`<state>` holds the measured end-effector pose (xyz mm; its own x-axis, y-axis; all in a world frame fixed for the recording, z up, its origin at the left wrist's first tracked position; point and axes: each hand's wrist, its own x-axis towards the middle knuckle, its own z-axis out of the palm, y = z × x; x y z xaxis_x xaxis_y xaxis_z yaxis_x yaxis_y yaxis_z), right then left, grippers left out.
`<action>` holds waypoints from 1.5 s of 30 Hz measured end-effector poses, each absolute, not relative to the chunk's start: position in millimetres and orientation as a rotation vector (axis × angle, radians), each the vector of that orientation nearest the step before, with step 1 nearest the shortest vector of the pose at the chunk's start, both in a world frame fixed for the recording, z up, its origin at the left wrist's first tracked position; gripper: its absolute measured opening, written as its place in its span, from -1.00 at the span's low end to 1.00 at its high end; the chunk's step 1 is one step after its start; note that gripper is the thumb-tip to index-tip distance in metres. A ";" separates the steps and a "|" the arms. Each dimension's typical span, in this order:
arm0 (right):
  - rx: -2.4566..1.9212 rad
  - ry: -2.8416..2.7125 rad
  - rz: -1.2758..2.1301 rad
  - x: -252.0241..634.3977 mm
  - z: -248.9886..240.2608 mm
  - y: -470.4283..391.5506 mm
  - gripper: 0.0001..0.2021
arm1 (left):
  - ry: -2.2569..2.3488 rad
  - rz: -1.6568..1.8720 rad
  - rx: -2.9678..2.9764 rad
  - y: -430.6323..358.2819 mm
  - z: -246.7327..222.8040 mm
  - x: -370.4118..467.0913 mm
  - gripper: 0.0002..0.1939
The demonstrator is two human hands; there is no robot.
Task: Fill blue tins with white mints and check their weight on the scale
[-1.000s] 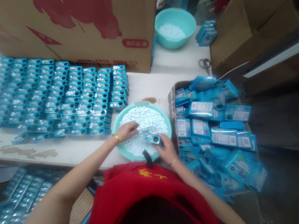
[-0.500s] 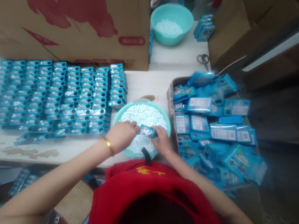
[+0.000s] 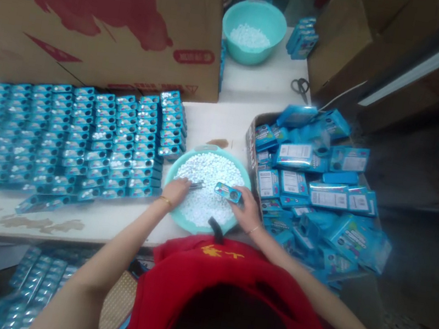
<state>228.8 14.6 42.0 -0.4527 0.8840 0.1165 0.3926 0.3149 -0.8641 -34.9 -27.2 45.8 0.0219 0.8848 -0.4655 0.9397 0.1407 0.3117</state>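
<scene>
Clock centred on the near bowl [image 3: 171, 207], 12 pointing away from us.

Writing: the large cardboard box [image 3: 102, 12] at 10 to 11 carries red figures, a triangle and characters too blurred for us to read. Our red apron [image 3: 267, 283], at 6, bears yellow characters, also unclear. Blue packs [image 3: 295, 155] at 2 to 4 show white labels with dark print and barcode-like marks; we can read no brand.

Containers: the near bowl, pale turquoise, holds many small white pieces [image 3: 212, 169]. The far bowl [image 3: 250, 55], just past 12, holds a smaller heap of similar pieces. An open carton [image 3: 252, 146] at 3 is heaped with the blue packs.

Sample: the small blue box [image 3: 227, 192] is above the near bowl, right of its centre, long side roughly crosswise, a dark round spot at its right end. Our right hand [image 3: 246, 210] grasps that end. Our left hand [image 3: 177, 192], at 9, pinches a thin greyish item [image 3: 196, 185] over the pieces; we cannot identify it.

Surroundings: stacked blue boxes [image 3: 97, 145] stand in columns at 9 to 10; scissors [image 3: 300, 86] lie at 1.
</scene>
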 end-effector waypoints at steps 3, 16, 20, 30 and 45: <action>-1.163 -1.950 1.065 230.4 43.8 12.5 -0.68 | 1.810 0.036 1.713 -25.4 10.2 -6.4 -0.79; -1.116 -2.032 1.153 227.7 38.8 3.5 -0.66 | 1.599 0.430 1.727 -29.7 81.7 -43.7 -0.76; -1.132 -2.036 1.129 216.1 37.7 6.8 -0.65 | 1.500 0.287 1.900 -26.6 137.2 -45.5 -0.79; -0.988 -2.140 1.059 210.2 35.1 3.8 -0.59 | 1.672 -0.498 2.167 -20.2 202.4 32.4 -0.79; -1.101 -2.007 1.078 229.5 47.0 5.9 -0.67 | 1.783 -0.080 1.747 -29.5 16.2 -7.4 -0.80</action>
<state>229.5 5.9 47.0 -0.4743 0.8724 0.1182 0.3831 0.3254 -0.8645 -7.4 -29.5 16.2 0.0812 0.8795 -0.4689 0.9180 0.1173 0.3789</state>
